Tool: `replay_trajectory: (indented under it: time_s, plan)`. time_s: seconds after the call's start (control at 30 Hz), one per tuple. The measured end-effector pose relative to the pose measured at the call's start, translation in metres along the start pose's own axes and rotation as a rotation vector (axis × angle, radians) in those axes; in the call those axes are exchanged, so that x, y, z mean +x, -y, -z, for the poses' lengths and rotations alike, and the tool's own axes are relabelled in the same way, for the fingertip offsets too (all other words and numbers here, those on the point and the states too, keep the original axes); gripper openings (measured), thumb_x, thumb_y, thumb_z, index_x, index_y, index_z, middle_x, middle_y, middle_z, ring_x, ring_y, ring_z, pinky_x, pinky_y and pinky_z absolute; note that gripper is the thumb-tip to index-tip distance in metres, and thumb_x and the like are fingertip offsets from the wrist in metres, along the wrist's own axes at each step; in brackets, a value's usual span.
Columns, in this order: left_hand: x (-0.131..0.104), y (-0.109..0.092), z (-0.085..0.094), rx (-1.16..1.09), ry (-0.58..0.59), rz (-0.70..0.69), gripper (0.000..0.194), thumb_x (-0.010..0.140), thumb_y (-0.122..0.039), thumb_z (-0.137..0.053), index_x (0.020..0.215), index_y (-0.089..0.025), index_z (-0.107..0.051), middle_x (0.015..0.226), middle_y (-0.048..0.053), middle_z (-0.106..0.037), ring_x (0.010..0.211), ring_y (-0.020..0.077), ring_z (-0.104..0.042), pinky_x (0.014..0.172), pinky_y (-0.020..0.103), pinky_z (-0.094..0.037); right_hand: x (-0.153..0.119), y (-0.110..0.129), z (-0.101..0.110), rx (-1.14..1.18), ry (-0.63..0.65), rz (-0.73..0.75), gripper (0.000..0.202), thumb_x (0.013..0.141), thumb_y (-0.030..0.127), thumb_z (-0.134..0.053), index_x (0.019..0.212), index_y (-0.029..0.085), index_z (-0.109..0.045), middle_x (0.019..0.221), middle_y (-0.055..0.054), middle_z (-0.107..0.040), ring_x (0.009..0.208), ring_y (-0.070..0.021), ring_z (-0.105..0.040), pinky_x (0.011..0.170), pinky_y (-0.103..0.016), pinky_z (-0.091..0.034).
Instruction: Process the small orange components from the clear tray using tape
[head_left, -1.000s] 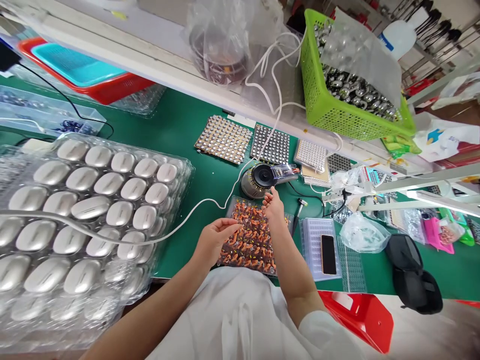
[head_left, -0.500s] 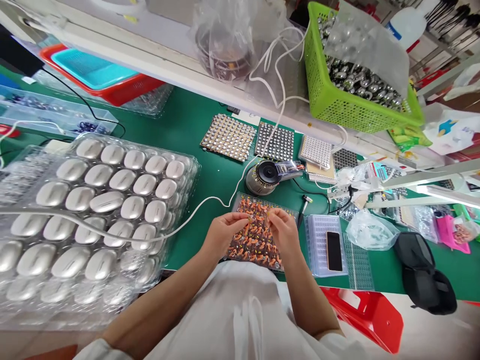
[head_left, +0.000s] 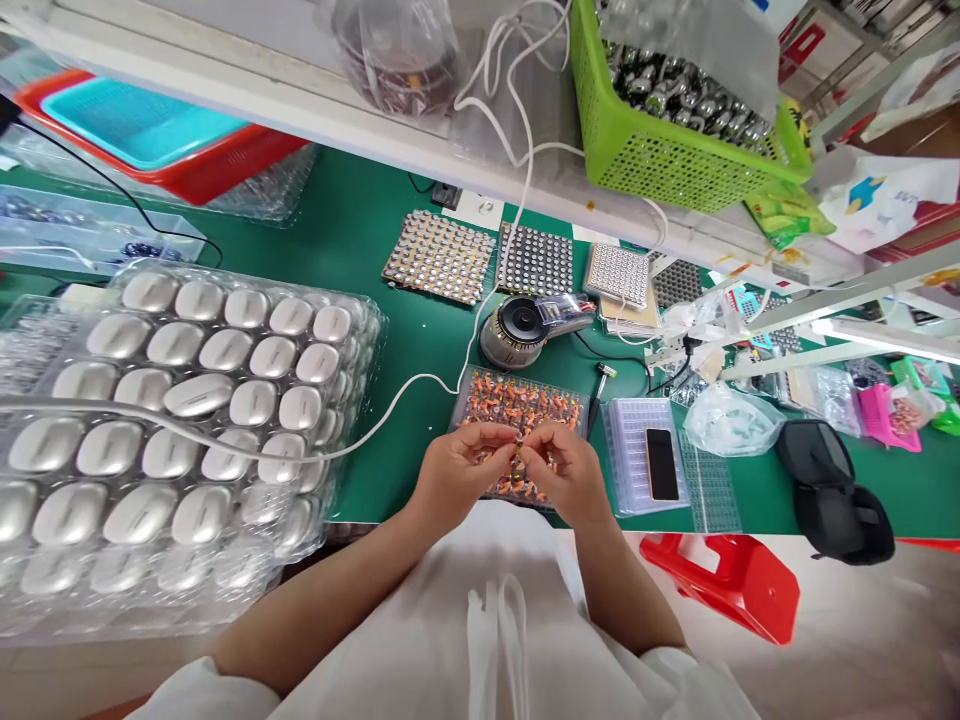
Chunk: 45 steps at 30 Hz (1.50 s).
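Note:
My left hand (head_left: 463, 472) and my right hand (head_left: 568, 470) meet above a clear tray (head_left: 581, 400) filled with rows of small orange-and-black parts (head_left: 517, 395). Between the pinched thumbs and forefingers of both hands is a tiny dark and yellowish part (head_left: 519, 441), too small to name. The fingers hide some of the tray behind them. Just beyond the tray stands a grey round device (head_left: 513, 332) with a black top. A small hammer-like tool (head_left: 600, 385) lies to the tray's right.
Stacked clear trays of silvery oval cases (head_left: 202, 395) fill the left, with a white cable (head_left: 416, 380) running across them. Clear plastic trays (head_left: 626, 460) with a phone (head_left: 662, 465) lie right. A shelf holding a green basket (head_left: 675, 160) overhangs the back.
My hands have come together; the gap between their fingertips has closed on the tiny part. The whole view has shifted, with the bench items appearing slightly higher and further left.

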<state>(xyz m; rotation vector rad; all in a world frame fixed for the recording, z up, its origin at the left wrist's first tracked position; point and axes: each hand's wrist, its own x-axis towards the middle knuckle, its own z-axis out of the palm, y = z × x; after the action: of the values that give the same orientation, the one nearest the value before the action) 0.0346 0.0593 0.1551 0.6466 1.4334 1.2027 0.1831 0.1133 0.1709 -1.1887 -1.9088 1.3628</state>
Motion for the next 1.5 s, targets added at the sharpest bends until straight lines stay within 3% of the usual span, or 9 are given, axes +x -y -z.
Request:
replay_trajectory:
  time_s: [0.47, 1.1, 1.5]
  plan:
    - [-0.006, -0.001, 0.002, 0.144, 0.026, -0.118, 0.014, 0.074, -0.023, -0.067, 0.085, -0.017, -0.074, 0.082, 0.003, -0.075, 0.076, 0.0163, -0.069, 0.069, 0.022, -0.055, -0.001, -0.009, -0.001, 0.09, 0.027, -0.092, 0.008, 0.084, 0.025, -0.057, 0.077, 0.02, -0.056, 0.069, 0.002, -0.055, 0.059, -0.0113, -0.051, 0.053, -0.023, -0.04]
    - [0.001, 0.003, 0.002, 0.242, 0.038, -0.169, 0.015, 0.076, -0.024, -0.065, 0.087, -0.018, -0.074, 0.084, 0.004, -0.075, 0.08, 0.018, -0.069, 0.072, 0.024, -0.055, 0.002, -0.016, -0.003, 0.218, 0.039, -0.179, 0.01, 0.082, 0.026, -0.058, 0.076, 0.02, -0.055, 0.065, 0.002, -0.057, 0.057, -0.0123, -0.055, 0.052, -0.023, -0.042]
    - [0.001, 0.003, 0.001, 0.356, 0.026, -0.335, 0.014, 0.078, -0.018, -0.06, 0.084, -0.019, -0.072, 0.082, 0.003, -0.073, 0.075, 0.0155, -0.065, 0.073, 0.026, -0.051, 0.007, -0.01, -0.003, 0.171, 0.035, -0.26, 0.013, 0.079, 0.029, -0.061, 0.079, 0.02, -0.053, 0.063, 0.004, -0.054, 0.054, -0.0108, -0.05, 0.049, -0.022, -0.038]
